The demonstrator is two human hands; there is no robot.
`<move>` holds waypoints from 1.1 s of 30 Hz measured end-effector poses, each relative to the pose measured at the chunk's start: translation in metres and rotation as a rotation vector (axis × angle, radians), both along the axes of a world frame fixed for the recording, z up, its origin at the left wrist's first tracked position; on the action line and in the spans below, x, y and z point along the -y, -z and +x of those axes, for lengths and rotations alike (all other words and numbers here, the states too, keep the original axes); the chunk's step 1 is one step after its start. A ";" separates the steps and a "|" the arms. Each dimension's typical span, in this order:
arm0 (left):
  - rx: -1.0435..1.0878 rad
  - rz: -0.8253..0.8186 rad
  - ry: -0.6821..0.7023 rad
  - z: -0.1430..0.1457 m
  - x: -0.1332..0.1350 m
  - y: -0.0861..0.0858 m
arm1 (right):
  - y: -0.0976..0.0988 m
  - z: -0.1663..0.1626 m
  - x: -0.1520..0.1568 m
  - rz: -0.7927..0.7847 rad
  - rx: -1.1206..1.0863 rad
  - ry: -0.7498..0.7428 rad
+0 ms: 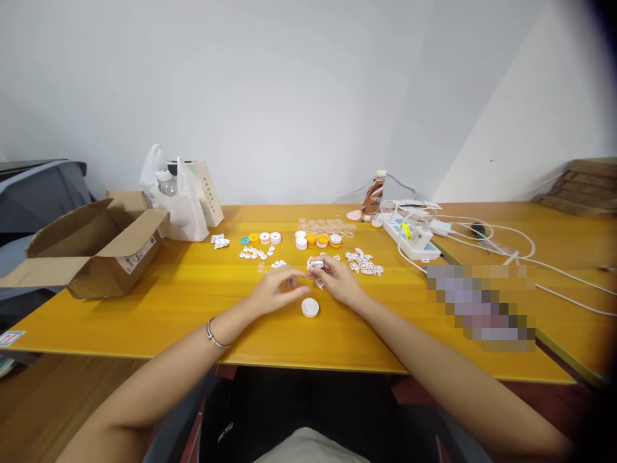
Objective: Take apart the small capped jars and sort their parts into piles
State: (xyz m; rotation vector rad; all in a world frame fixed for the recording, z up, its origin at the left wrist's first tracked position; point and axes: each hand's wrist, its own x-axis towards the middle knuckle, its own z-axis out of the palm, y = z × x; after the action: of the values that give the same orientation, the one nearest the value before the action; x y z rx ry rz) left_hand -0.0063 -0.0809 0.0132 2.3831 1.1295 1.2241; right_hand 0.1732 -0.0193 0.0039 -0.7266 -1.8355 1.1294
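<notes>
My right hand (336, 278) pinches a small white plastic piece (315, 263) above the middle of the table. Close by on the left is my left hand (279, 289), its fingers apart and nothing seen in them; its fingertips come near the right hand. Below the two hands lies a round white cap-like part (310, 307). Another small white cut-out piece (319, 283) rests under the right hand. A heap of similar white pieces (365, 262) is spread to the right. Small white knob-like parts (255, 252) lie beyond my left hand.
Behind stand coloured round parts (322, 240), teal, orange and white discs (254, 238), and clear rings (325, 226). An open cardboard box (116, 257) and a white plastic bag (186, 209) are left. A brown bottle (373, 196), power strip (409, 236) and white cables (511, 241) are right.
</notes>
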 end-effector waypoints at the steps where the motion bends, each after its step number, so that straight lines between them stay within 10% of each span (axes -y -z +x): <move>1: 0.041 0.083 -0.057 -0.001 -0.001 -0.003 | 0.000 0.001 0.000 0.007 0.018 0.002; 8: -0.167 0.220 0.065 0.008 -0.021 -0.021 | -0.003 0.006 0.001 0.120 0.112 0.003; 33: -0.084 0.698 -0.107 0.012 -0.027 -0.002 | -0.004 -0.006 0.018 -0.101 -0.295 -0.005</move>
State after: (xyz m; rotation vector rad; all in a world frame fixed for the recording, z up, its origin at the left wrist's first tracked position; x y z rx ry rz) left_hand 0.0057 -0.0535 0.0153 2.9082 0.9683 1.8060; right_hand 0.1668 -0.0369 0.0081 -0.5772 -1.5427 1.2676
